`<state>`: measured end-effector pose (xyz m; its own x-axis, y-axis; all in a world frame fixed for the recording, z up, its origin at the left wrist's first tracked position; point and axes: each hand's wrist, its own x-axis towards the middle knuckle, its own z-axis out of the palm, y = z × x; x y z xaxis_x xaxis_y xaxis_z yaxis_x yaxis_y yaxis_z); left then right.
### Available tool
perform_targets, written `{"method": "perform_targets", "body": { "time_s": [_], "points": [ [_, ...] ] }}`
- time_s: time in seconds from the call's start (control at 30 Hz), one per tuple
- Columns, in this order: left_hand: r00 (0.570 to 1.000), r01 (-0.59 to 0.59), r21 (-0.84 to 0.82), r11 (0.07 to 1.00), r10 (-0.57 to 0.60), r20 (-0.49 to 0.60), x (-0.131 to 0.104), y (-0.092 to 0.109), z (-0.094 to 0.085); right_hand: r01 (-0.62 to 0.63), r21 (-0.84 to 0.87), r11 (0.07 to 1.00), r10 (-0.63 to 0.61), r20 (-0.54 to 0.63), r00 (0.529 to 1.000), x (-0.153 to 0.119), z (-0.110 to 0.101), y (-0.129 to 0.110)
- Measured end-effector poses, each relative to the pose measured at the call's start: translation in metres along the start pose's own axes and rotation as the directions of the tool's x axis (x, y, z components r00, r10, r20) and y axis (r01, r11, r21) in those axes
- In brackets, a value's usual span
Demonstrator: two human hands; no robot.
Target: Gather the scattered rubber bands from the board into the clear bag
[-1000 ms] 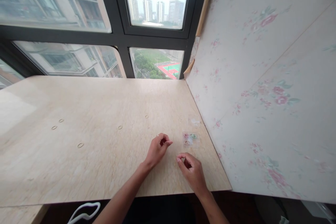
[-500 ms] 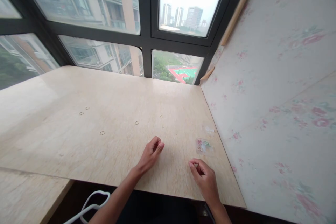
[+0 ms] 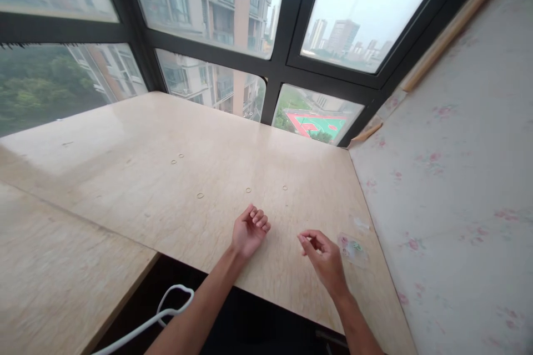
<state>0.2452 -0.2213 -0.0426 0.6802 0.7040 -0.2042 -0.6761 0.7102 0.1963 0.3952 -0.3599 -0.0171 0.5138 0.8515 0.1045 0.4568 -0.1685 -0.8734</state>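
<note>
The clear case [image 3: 360, 258] lies on the table [image 3: 137, 222] just right of the nearer right hand [image 3: 321, 258], whose thumb and index fingertips close together, any held item indeterminable; the left hand [image 3: 251, 232], farther off, is half-curled, palm up, visibly holding nothing.

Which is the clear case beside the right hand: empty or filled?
Not empty: pink loops and green loops show in the clear case. I cannot tell exactly how full.
</note>
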Motion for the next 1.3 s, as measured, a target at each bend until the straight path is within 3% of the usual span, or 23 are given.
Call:
{"method": "perform_targets", "body": {
  "time_s": [0.13, 0.2, 0.33, 0.5, 0.67, 0.97, 1.13, 1.3],
  "points": [
    [1.000, -0.006, -0.059, 0.998, 0.005, -0.016, 0.002, 0.002, -0.003, 0.115, -0.082, 0.990, -0.107, 0.089, 0.990, 0.057, 0.020, -0.016],
    [0.999, -0.018, -0.050, 0.999, 0.016, -0.032, 0.002, 0.002, -0.004, 0.163, -0.215, 0.963, -0.133, 0.146, 0.980, 0.087, 0.030, -0.013],
    [0.998, -0.045, -0.029, 0.999, 0.043, -0.054, 0.002, 0.004, -0.005, 0.180, -0.446, 0.877, -0.091, 0.213, 0.973, 0.134, 0.048, -0.001],
    [0.999, -0.027, -0.071, 0.997, 0.025, -0.033, 0.004, 0.004, -0.006, 0.144, -0.563, 0.814, -0.019, 0.222, 0.975, 0.164, 0.060, 0.010],
    [0.999, 0.023, -0.062, 0.998, -0.026, -0.039, 0.004, 0.003, -0.005, 0.132, -0.601, 0.788, 0.007, 0.224, 0.975, 0.176, 0.058, 0.015],
    [0.997, 0.019, 0.041, 0.999, -0.016, -0.071, 0.005, 0.002, -0.004, 0.122, -0.568, 0.814, 0.030, 0.250, 0.968, 0.180, 0.042, 0.021],
    [0.996, 0.021, 0.105, 0.994, -0.012, -0.089, 0.006, 0.001, -0.005, 0.103, -0.453, 0.886, 0.020, 0.259, 0.966, 0.173, 0.039, 0.018],
    [0.996, 0.021, 0.125, 0.992, -0.009, -0.094, 0.006, 0.000, -0.003, 0.017, -0.222, 0.975, 0.038, 0.244, 0.969, 0.153, 0.034, 0.011]
  ]
}}
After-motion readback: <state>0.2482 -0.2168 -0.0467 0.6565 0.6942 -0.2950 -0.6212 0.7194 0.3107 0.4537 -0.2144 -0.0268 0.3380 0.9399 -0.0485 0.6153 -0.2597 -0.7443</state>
